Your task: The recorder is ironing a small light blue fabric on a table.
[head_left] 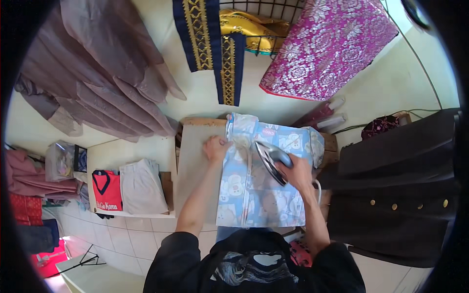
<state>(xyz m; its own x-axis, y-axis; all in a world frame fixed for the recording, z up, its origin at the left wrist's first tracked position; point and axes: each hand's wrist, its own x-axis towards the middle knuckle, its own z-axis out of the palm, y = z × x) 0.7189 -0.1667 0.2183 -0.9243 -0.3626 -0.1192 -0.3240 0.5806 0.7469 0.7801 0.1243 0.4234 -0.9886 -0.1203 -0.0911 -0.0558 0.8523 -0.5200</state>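
A light-blue garment (pixel 276 200) with a pale cartoon print lies spread over a grey-covered ironing table (pixel 195 180). A strip runs down its left part, and the cloth is bunched near the top left. My right hand (pixel 297 172) is wrapped round the handle of a clothes iron (pixel 271 161). The iron is over the middle of the garment, its tip toward the upper left; whether its soleplate touches the cloth I cannot tell. At the garment's left edge my left hand (pixel 215 148) is closed, with fingers curled on the border of the cloth.
Left of the table, a folded red shirt (pixel 107 188) and folded off-white trousers (pixel 141 188) lie on a white surface. Dark clothing with gold buttons (pixel 391 195) hangs at right. A mauve garment (pixel 97 63) and a magenta brocade cloth (pixel 332 49) hang beyond.
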